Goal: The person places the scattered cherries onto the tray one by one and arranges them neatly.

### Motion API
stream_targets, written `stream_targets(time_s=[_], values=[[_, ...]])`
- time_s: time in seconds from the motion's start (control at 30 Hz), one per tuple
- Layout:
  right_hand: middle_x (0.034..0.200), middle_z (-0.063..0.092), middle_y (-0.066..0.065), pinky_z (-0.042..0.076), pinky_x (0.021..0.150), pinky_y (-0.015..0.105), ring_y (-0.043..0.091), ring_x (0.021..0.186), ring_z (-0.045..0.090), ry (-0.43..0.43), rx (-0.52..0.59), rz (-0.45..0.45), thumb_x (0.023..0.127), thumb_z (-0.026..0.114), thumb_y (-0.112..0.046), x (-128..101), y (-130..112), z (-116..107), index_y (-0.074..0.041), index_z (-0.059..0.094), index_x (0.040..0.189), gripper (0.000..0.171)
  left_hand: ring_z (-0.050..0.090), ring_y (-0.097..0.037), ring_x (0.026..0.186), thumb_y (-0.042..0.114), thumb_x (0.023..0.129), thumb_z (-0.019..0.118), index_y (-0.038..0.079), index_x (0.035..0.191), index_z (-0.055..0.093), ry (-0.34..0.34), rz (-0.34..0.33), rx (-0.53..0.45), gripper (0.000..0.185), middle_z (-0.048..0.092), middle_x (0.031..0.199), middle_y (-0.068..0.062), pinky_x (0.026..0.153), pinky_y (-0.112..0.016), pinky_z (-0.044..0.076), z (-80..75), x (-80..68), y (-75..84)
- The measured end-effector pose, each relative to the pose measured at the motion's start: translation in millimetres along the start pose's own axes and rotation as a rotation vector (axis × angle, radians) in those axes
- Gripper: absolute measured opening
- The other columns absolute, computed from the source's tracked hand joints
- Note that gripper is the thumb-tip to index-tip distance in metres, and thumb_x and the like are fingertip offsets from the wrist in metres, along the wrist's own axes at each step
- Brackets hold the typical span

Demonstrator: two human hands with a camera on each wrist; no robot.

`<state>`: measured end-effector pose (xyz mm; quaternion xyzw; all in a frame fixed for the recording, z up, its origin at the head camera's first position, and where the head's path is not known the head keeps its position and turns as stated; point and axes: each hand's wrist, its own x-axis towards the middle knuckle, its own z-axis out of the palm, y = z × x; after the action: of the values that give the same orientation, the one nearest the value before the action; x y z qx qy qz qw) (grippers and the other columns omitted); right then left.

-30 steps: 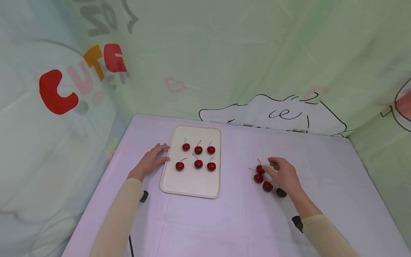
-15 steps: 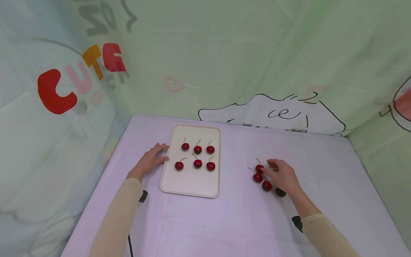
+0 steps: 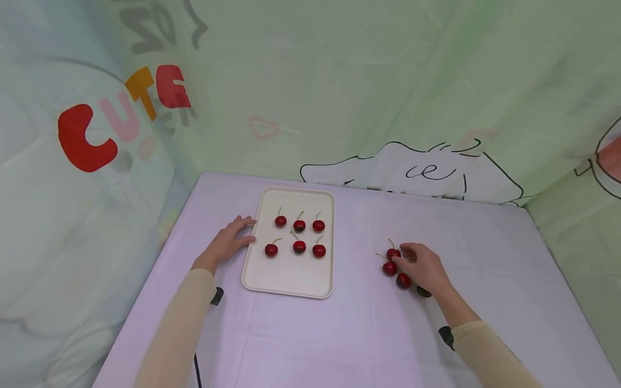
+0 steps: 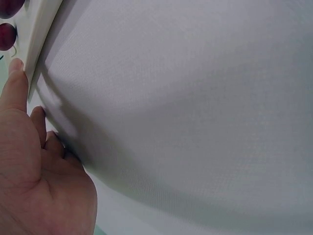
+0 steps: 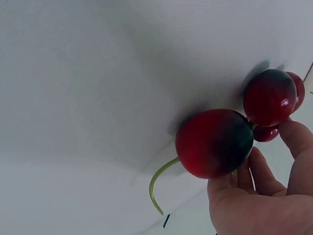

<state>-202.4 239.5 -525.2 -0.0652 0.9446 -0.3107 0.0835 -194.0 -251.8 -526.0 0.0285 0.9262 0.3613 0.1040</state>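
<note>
1. Surrounding the table at the back and sides, a pale green and whitish printed backdrop (image 3: 339,91) carries coloured letters (image 3: 87,140) that read CUTE, in red, pink and orange. The grey characters (image 3: 143,32) above them cannot be read with certainty. A black-line cartoon figure (image 3: 412,172) is printed low at the back.
2. A pale lilac cover (image 3: 301,345) spreads over the table.
3. Beige sleeves (image 3: 177,323) come in from both near corners.
4. On the left half of the table lies a flat, cream rectangular tray (image 3: 291,280) with rounded corners; its long axis runs from near to far, its far end leaning slightly right.
5. The left hand (image 3: 225,245) is relaxed and spread, its fingertips and thumb at the tray's left rim, grasping nothing.
6. The right hand (image 3: 423,264) has bent fingers, with thumb and forefinger around the farthest loose cherry (image 3: 393,254); whether they grip it cannot be told.
7. On the tray, six cherries (image 3: 299,247) form two rows of three. They are round, so only stems give direction: most point away from the person, the near-left one slanting right, the near-middle one slanting left.
8. Right of the tray, four loose cherries (image 3: 404,281) cluster on the cover, including that farthest one, whose stem points away; the leftmost cherry's (image 3: 390,268) stem points left and away.
</note>
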Motion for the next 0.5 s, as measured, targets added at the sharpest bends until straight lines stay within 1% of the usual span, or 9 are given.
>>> stream_targets(time_s=[0.17, 0.37, 0.5], values=[[0.123, 0.058, 0.025, 0.052, 0.091, 0.052, 0.040, 0.111, 0.057, 0.000, 0.002, -0.003, 0.093, 0.067, -0.024, 1.3, -0.3, 1.1, 0.006, 0.052, 0.132, 0.051, 0.011, -0.033, 0.149, 0.026, 0.096, 0.064, 0.011, 0.145, 0.045, 0.004, -0.009, -0.007, 0.054, 0.032, 0.157, -0.012, 0.119, -0.055, 0.008, 0.2, -0.3, 0.3], [0.118, 0.061, 0.024, 0.055, 0.086, 0.050, 0.037, 0.105, 0.059, 0.005, -0.015, -0.021, 0.093, 0.067, -0.022, 3.1, 0.0, 3.9, 0.004, 0.055, 0.131, 0.047, 0.011, -0.033, 0.149, 0.026, 0.096, 0.064, 0.011, 0.145, 0.045, 0.004, -0.012, -0.009, 0.054, 0.032, 0.157, -0.012, 0.119, -0.054, 0.009, 0.1, -0.6, 1.0], [0.117, 0.060, 0.024, 0.055, 0.086, 0.051, 0.037, 0.103, 0.058, 0.009, -0.013, -0.026, 0.093, 0.067, -0.020, 2.9, -2.3, 4.2, 0.004, 0.055, 0.130, 0.046, 0.011, -0.034, 0.149, 0.026, 0.096, 0.063, 0.010, 0.145, 0.045, 0.001, -0.006, -0.008, 0.054, 0.032, 0.157, -0.013, 0.118, -0.056, 0.009, -0.3, -0.8, 1.0]])
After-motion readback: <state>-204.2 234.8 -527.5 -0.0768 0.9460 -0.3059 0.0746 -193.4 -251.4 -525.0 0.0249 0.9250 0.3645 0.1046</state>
